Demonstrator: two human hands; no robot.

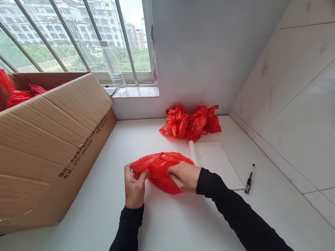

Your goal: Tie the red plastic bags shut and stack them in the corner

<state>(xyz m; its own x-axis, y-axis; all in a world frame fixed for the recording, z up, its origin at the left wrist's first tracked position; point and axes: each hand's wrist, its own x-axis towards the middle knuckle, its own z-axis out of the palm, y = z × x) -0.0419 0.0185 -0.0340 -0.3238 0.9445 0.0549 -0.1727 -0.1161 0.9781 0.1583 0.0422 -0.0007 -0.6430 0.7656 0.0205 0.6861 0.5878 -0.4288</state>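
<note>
A thin red plastic bag (161, 174) is stretched between my two hands above the white table. My left hand (134, 185) pinches its left side, with the thumb in front and the other fingers behind the film. On the right, my right hand (185, 176) is closed on the bag, its fingers curled into the plastic. The bag's upper edge bows upward, and a small gap shows near its top. Part of an open notepad (218, 160) lies behind my right wrist.
A large cardboard box (59, 146) holding red bags (20, 96) stands at the left. Crumpled red bags (189, 121) lie by the back wall. A black pen (249, 181) rests right of the notepad. A water bottle (114, 68) stands on the windowsill.
</note>
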